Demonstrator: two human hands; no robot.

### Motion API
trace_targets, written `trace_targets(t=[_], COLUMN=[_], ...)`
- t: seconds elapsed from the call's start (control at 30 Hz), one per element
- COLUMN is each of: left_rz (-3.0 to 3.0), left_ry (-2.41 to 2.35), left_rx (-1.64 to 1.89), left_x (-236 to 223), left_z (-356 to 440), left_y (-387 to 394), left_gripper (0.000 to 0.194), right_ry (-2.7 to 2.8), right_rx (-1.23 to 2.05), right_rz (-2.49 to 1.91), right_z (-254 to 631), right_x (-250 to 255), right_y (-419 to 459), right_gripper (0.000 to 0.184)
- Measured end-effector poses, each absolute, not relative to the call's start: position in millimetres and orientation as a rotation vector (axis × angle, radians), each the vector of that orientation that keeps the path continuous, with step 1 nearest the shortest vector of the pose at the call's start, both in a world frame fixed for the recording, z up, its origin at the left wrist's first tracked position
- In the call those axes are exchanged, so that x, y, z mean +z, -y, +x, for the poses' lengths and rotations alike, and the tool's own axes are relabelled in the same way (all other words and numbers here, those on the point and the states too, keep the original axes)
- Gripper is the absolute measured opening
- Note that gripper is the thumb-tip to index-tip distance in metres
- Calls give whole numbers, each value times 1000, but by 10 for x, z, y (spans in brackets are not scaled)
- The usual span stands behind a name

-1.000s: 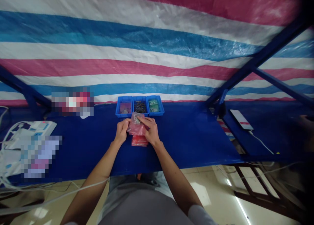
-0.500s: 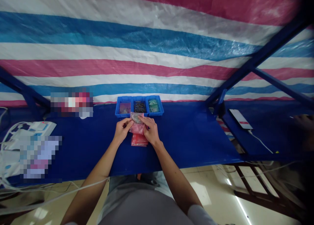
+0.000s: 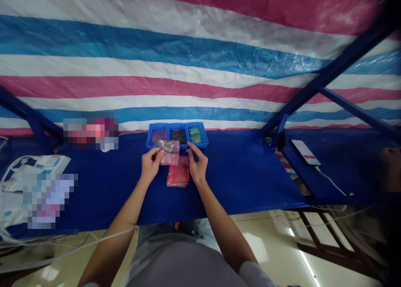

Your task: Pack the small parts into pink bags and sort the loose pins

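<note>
My left hand (image 3: 151, 163) pinches the left edge of a pinkish clear plastic bag (image 3: 171, 153), which has small greyish contents near its top. To the right of the bag, my right hand (image 3: 197, 161) is apart from it, fingers spread and holding nothing. Under the bag, a stack of red plastic bags (image 3: 178, 176) lies on the blue table. Just beyond my hands stand three joined blue bins. The left bin (image 3: 153, 132) has a pinkish packet inside, the middle one holds dark screws (image 3: 178, 136), and the right one green packets (image 3: 194, 135).
At the left lies a white power strip (image 3: 59, 163) with cables, beside a blurred-out item. A phone (image 3: 305, 152) on a charging cable rests on the blue surface (image 3: 250, 170) side at right, past a blue metal frame (image 3: 294, 95). Another person's hand is dimly visible at far right.
My right hand has let go of the plastic bag and moved slightly right. My left hand has carried the bag a little left and up, uncovering more of the red stack.
</note>
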State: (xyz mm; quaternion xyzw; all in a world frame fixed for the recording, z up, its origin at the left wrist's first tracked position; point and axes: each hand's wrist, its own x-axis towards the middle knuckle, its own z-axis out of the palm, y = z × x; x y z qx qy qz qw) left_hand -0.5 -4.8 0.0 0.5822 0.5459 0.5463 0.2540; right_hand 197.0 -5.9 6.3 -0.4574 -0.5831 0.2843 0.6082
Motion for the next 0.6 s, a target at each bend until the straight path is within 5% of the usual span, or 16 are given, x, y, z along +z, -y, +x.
trace_targets(t=[0.27,0.6], left_rz=[1440,1904], left_ry=[-1752,-2049], left_rx=[1937,1013], left_x=[360,242], left_z=[-496,-485], left_y=[-381,-1005], left_gripper=[33,29], right_ry=[1274,1274], right_rx=[682,729], right_rz=[-1101,-1151], right_z=[1979,1983], right_x=[32,19], right_y=[44,25], right_gripper=[32,29])
